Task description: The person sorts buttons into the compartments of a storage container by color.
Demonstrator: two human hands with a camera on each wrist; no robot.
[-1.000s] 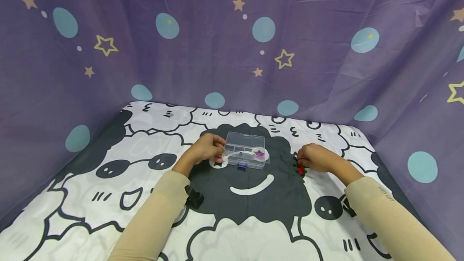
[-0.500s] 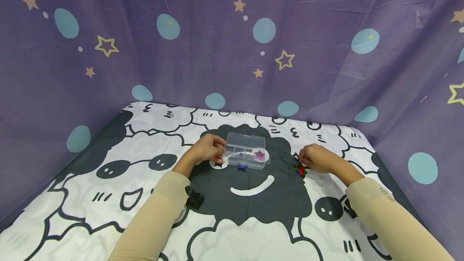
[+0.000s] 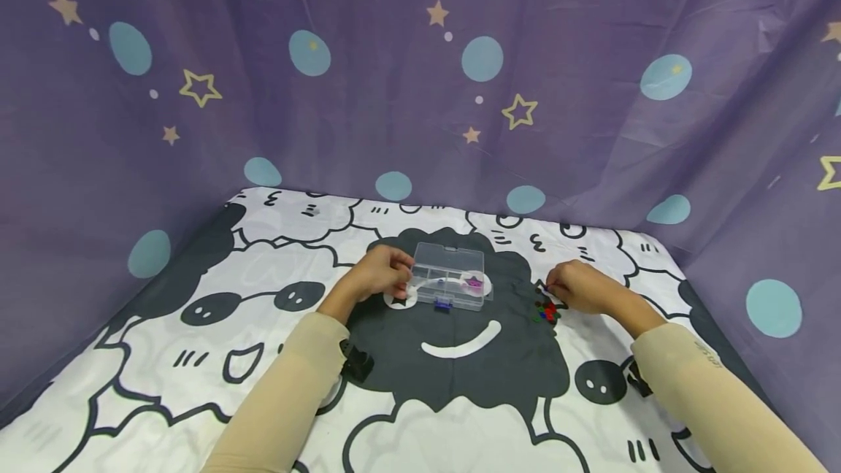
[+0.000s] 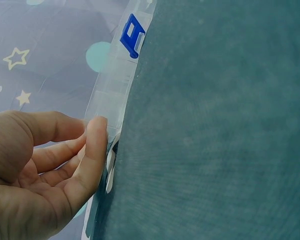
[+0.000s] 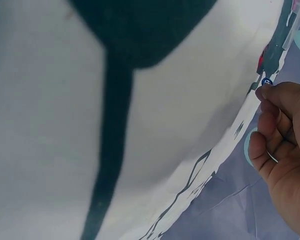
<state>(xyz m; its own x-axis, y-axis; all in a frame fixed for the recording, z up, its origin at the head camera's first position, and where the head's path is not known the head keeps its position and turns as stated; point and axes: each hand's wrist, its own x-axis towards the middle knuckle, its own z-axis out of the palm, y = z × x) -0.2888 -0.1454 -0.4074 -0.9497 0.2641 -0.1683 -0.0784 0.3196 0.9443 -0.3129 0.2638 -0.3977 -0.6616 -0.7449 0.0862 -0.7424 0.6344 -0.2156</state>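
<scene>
A clear plastic box (image 3: 432, 299) with its lid (image 3: 453, 258) raised and a blue latch (image 4: 133, 36) on its front stands mid-table. Pink pieces (image 3: 473, 282) show in its right-hand compartment. My left hand (image 3: 381, 272) holds the box at its left end, thumb and index finger pinching the edge. A small pile of red, green, blue and dark buttons (image 3: 548, 312) lies to the right of the box. Just behind the pile, my right hand (image 3: 581, 287) pinches a blue button (image 5: 267, 81) with several holes between thumb and index finger, its other fingers curled loosely.
The table is covered with a white cloth (image 3: 460, 444) printed with black-and-white sheep. Behind and at both sides hangs a purple curtain (image 3: 394, 130) with stars and blue ovals. Dark wrist straps (image 3: 357, 363) show at the sleeves.
The head view has shifted slightly. My right hand has drawn a little away from the button pile, with a bluish spot now showing at its fingertips. My left hand stays at the box.
</scene>
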